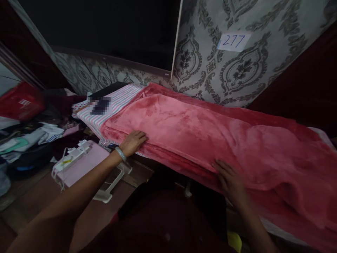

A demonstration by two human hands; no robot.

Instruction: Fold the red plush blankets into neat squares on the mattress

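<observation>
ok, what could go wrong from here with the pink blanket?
1. The folded pink-red plush blanket could bunch up: it is already rippled to the right of the right hand, which rests at its near edge.
2. The striped pastel cloth partly beneath it might drag along if the left hand pulls.
3. The white power strip has loose cords near the left forearm; one might snag, though depth is hard to judge.

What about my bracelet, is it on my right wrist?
No, the bracelet sits on the left wrist, by the left hand touching the pink blanket.
</observation>
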